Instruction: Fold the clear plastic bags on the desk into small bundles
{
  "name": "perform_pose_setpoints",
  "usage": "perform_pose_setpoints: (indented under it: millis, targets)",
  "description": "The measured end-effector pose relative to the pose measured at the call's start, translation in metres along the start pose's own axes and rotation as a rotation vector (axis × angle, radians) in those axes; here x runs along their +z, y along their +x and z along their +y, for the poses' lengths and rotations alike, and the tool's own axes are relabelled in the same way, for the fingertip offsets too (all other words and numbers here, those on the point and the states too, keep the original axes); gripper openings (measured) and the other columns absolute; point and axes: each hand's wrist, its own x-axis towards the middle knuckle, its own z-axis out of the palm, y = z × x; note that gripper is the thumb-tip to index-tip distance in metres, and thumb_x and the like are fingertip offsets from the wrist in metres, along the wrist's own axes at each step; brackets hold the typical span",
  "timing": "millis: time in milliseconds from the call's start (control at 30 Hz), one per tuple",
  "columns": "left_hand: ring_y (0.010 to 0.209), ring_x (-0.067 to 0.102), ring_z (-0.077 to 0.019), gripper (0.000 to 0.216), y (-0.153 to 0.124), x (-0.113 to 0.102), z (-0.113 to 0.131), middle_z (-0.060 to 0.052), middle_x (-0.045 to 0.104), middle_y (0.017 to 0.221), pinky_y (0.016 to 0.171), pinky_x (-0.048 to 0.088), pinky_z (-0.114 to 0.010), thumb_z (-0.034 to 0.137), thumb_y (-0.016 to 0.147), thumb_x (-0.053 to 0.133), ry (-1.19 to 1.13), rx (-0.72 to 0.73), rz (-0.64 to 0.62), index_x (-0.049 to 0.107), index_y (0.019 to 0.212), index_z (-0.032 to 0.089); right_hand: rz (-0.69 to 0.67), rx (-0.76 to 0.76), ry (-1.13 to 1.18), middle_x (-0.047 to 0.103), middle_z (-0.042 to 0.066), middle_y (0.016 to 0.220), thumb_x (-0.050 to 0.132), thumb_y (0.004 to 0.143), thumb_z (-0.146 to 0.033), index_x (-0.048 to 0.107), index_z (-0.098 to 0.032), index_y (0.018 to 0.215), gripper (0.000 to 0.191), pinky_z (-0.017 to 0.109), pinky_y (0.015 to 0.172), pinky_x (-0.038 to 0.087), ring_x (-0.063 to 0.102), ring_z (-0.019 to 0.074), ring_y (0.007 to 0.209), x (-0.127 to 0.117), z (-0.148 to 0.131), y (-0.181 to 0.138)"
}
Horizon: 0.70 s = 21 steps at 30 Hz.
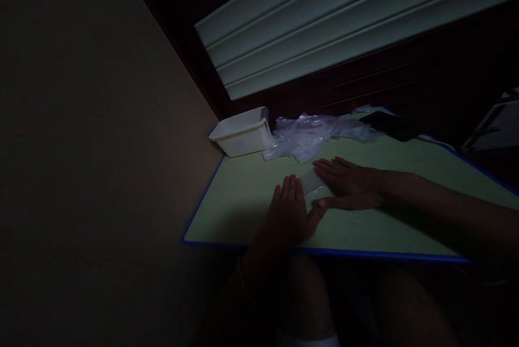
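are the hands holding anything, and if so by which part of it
Nothing appears gripped: the left hand and right hand lie open at either side of a clear plastic piece on the table; whether they press its edges can't be told.

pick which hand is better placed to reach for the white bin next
Probably the left hand: it is nearer the white bin, on that side of the clear plastic piece. The right hand is on the opposite side, farther off, and would likely reach across the plastic.
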Motion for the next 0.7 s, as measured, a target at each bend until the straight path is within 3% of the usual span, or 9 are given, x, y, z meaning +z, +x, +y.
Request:
perform_pose_setpoints:
  millis: [167,300,433,700]
  targets:
    - [0.144,0.022,-0.0344,0.082,-0.001,-0.001,0.001,-0.026,0.026,0.152,0.115,0.024,-0.053,0.060,0.091,0.030,-0.003,-0.004,-0.035,0.029,0.143,-0.003,0.196,-0.152,-0.001,0.009,0.022,0.157,0.041,0.085,-0.070,0.015,-0.004,0.153,0.098,0.057,0.117,0.008,0.005,0.0360,0.145,0.002,-0.013,0.003]
    - [0.145,0.019,-0.0350,0.081,-0.002,0.000,-0.001,-0.025,0.024,0.154,0.116,0.022,-0.054,0.052,0.087,0.040,0.003,0.025,-0.060,0.027,0.145,-0.003,0.153,-0.294,0.077,0.011,0.023,0.157,0.041,0.087,-0.068,0.013,-0.003,0.153,0.097,0.056,0.118,0.008,0.008,0.0352,0.146,0.008,-0.034,0.008]
    - [0.145,0.019,-0.0345,0.081,-0.002,0.001,0.000,-0.025,0.024,0.154,0.117,0.021,-0.053,0.052,0.087,0.039,-0.006,0.003,-0.051,0.026,0.145,-0.003,0.055,-0.181,0.096,0.015,0.026,0.155,0.036,0.088,-0.069,0.016,0.001,0.151,0.097,0.055,0.118,0.011,0.009,0.0357,0.145,0.012,-0.036,0.008]
    - [0.145,0.018,-0.0337,0.092,-0.002,-0.003,0.005,-0.026,0.024,0.153,0.117,0.020,-0.052,0.070,0.089,0.023,-0.053,-0.040,-0.024,0.030,0.143,-0.005,0.033,0.079,0.019,0.015,0.023,0.156,0.027,0.087,-0.073,0.023,-0.001,0.151,0.096,0.054,0.117,0.016,0.008,0.0348,0.144,0.009,-0.011,0.002]
